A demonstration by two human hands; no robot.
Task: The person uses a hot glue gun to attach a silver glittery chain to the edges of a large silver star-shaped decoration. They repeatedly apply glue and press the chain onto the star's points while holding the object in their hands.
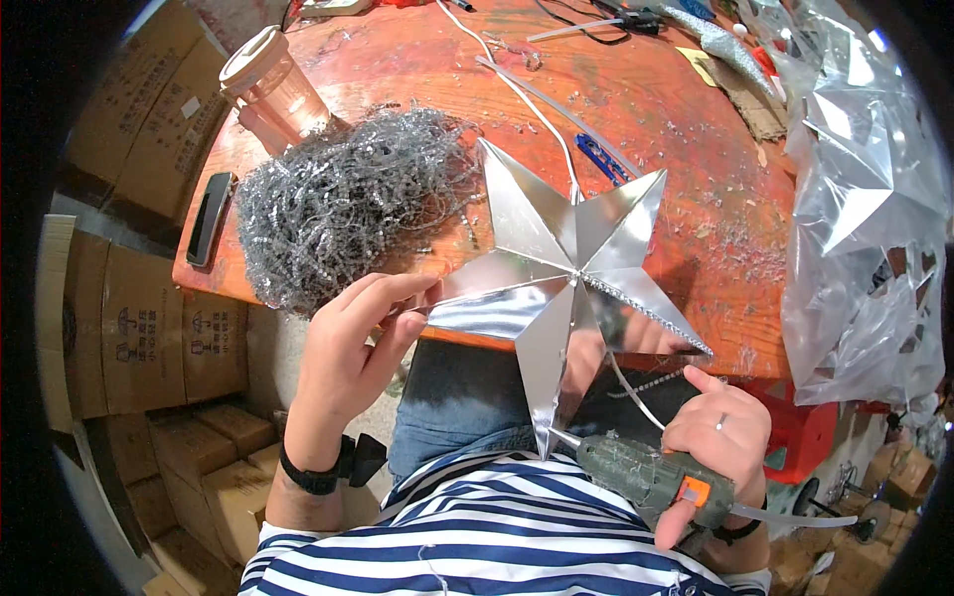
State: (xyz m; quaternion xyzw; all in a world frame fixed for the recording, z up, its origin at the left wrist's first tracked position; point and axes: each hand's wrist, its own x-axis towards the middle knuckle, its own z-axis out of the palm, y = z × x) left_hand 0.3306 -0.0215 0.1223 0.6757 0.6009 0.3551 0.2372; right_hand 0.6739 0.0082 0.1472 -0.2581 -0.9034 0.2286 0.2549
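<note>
A shiny silver five-pointed star faces up over the table's near edge. My left hand pinches its left point between thumb and fingers. A dark green hot glue gun with an orange trigger is gripped in my right hand, its nozzle close to the star's bottom tip; I cannot tell if they touch. A glue stick sticks out of the gun's back. Thin silver trim runs along the ridge of the lower right point, and a loose strand hangs below near my right fingers.
A tangled heap of silver trim lies on the orange table, beside a lidded cup and a phone. A blue cutter lies behind the star. A clear bag with silver stars stands right; cardboard boxes are stacked left.
</note>
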